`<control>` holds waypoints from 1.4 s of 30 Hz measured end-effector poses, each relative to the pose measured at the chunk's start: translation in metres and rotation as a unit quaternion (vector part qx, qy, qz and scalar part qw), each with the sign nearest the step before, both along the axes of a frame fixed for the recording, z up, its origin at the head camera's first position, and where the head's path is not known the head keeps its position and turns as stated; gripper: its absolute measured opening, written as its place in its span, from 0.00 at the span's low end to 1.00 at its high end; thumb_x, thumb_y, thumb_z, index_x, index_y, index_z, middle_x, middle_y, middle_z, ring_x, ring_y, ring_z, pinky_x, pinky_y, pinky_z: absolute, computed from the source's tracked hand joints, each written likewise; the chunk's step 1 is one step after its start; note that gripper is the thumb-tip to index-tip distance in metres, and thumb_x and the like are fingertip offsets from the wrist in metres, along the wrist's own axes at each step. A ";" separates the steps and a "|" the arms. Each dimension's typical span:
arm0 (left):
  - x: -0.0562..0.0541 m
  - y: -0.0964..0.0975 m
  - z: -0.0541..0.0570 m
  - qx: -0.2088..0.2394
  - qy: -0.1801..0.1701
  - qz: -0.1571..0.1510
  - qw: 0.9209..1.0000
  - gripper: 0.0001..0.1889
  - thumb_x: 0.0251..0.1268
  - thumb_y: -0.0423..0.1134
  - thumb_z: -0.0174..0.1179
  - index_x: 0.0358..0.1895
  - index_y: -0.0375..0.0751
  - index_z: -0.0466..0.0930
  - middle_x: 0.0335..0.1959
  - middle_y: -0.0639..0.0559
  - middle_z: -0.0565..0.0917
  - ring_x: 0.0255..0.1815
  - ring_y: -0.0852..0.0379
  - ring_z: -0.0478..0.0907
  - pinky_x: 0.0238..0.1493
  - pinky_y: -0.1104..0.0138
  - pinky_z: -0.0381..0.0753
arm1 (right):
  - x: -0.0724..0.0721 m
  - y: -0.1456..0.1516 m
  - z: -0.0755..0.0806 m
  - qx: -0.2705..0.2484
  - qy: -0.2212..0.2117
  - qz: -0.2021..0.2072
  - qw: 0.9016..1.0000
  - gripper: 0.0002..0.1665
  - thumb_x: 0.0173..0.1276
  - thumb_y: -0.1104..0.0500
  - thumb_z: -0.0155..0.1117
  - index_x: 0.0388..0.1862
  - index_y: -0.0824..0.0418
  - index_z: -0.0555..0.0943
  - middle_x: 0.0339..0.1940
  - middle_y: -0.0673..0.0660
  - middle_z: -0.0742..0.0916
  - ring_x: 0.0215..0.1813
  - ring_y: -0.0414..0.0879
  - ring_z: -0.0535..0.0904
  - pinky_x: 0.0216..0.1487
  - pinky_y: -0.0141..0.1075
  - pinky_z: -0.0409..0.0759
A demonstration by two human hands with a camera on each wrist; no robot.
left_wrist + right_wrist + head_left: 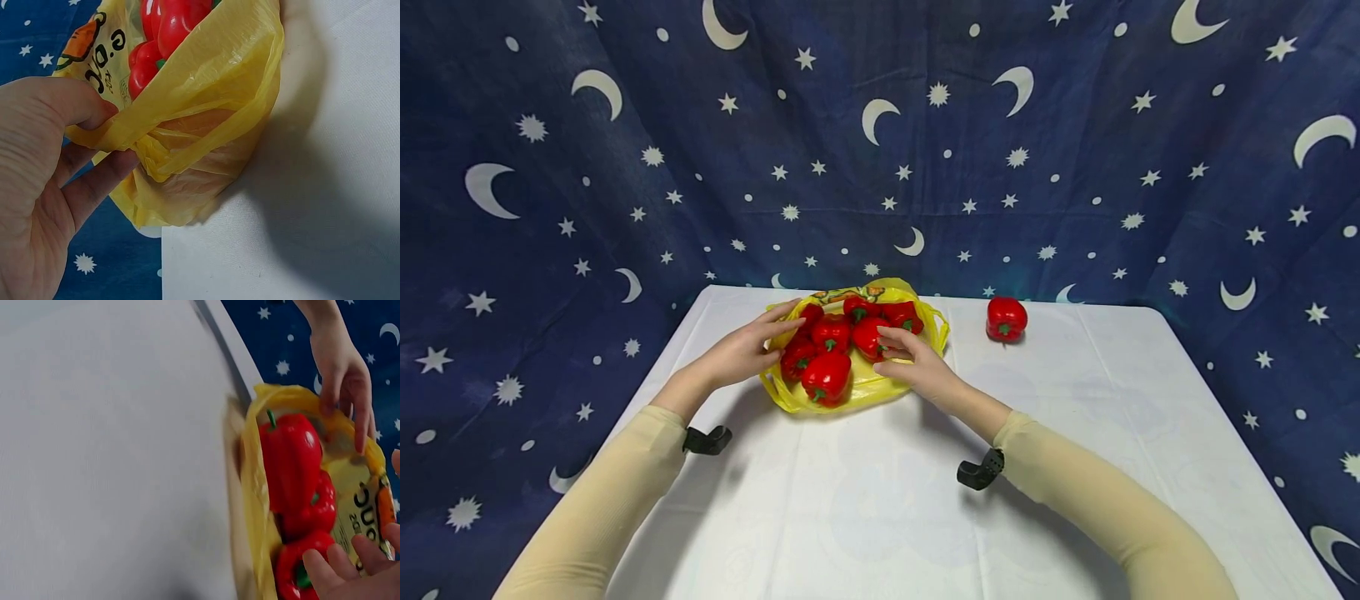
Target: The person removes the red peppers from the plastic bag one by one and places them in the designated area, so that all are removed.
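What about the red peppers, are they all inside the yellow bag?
No, one red pepper sits apart on the white table, to the right of the yellow bag.

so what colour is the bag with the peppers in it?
The bag is yellow, with black and orange print; left wrist view shows it best.

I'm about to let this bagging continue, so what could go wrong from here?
The thin-looking yellow bag might tear or slip where the left hand pinches its edge. Its mouth gapes wide, so the front pepper could roll out if the bag tips. The lone pepper, near the far edge of the table, could be overlooked or knocked off.
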State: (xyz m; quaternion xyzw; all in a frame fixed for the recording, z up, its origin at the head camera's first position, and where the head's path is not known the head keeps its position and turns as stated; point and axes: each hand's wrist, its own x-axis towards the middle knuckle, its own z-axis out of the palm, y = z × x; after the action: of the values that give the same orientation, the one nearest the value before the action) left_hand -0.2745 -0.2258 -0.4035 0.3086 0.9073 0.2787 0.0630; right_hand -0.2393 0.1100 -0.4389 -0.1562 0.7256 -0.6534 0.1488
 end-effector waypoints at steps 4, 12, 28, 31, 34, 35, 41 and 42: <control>0.000 0.001 0.000 -0.003 -0.001 0.000 1.000 0.33 0.67 0.25 0.57 0.77 0.40 0.67 0.84 0.55 0.49 0.71 0.47 0.65 0.50 0.57 0.80 | 0.002 -0.013 -0.004 -0.035 -0.063 0.007 0.997 0.42 0.71 0.59 0.66 0.80 0.64 0.62 0.76 0.67 0.70 0.72 0.61 0.70 0.67 0.50 0.74; 0.001 0.001 0.001 -0.002 0.000 -0.002 1.000 0.33 0.67 0.25 0.57 0.77 0.39 0.67 0.84 0.55 0.49 0.68 0.47 0.66 0.47 0.58 0.79 | 0.002 -0.029 -0.004 -0.082 -0.150 -0.007 0.985 0.41 0.73 0.55 0.65 0.79 0.64 0.62 0.77 0.69 0.68 0.72 0.67 0.68 0.67 0.57 0.71; 0.001 0.002 0.002 -0.010 -0.002 -0.002 1.000 0.33 0.68 0.25 0.57 0.77 0.40 0.67 0.84 0.56 0.48 0.74 0.46 0.62 0.52 0.56 0.80 | -0.004 -0.046 -0.006 -0.027 -0.243 -0.047 0.968 0.47 0.69 0.51 0.71 0.80 0.64 0.61 0.73 0.64 0.72 0.63 0.65 0.79 0.55 0.52 0.82; 0.001 0.002 0.002 -0.010 -0.003 -0.002 1.000 0.33 0.68 0.25 0.57 0.77 0.40 0.67 0.84 0.56 0.48 0.76 0.45 0.60 0.54 0.54 0.80 | -0.003 -0.050 -0.010 0.003 -0.236 -0.037 0.971 0.49 0.66 0.50 0.73 0.80 0.63 0.61 0.71 0.64 0.74 0.59 0.63 0.81 0.49 0.50 0.85; 0.001 0.002 0.001 -0.011 0.000 -0.003 1.000 0.33 0.68 0.25 0.58 0.77 0.40 0.67 0.84 0.55 0.48 0.77 0.45 0.59 0.57 0.52 0.79 | -0.003 -0.053 -0.012 0.028 -0.218 -0.027 0.975 0.52 0.63 0.51 0.76 0.80 0.62 0.61 0.69 0.64 0.75 0.55 0.60 0.83 0.46 0.49 0.86; 0.001 0.002 0.001 -0.011 0.001 -0.003 1.000 0.33 0.68 0.25 0.58 0.77 0.40 0.67 0.84 0.55 0.48 0.77 0.45 0.59 0.57 0.52 0.79 | -0.003 -0.055 -0.013 0.033 -0.211 -0.025 0.977 0.53 0.63 0.51 0.77 0.80 0.62 0.60 0.69 0.64 0.75 0.53 0.59 0.84 0.46 0.50 0.86; 0.001 0.002 0.001 -0.014 0.003 -0.003 1.000 0.33 0.68 0.25 0.58 0.77 0.40 0.67 0.84 0.56 0.48 0.78 0.44 0.58 0.60 0.50 0.78 | -0.005 -0.061 -0.016 0.049 -0.192 -0.024 0.980 0.55 0.60 0.53 0.79 0.80 0.61 0.60 0.68 0.67 0.73 0.49 0.56 0.85 0.45 0.50 0.86; 0.001 0.002 0.001 -0.015 0.002 -0.003 1.000 0.33 0.68 0.25 0.58 0.77 0.40 0.67 0.84 0.56 0.48 0.78 0.44 0.57 0.61 0.50 0.78 | -0.005 -0.061 -0.017 0.052 -0.191 -0.024 0.980 0.55 0.59 0.53 0.79 0.80 0.61 0.60 0.68 0.66 0.73 0.48 0.55 0.85 0.45 0.50 0.86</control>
State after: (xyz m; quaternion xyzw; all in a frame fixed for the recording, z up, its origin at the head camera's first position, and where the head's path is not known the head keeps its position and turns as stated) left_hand -0.2731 -0.2236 -0.4027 0.3112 0.9104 0.2645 0.0667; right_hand -0.2446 0.0486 -0.4555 -0.0028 0.7204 -0.6361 0.2765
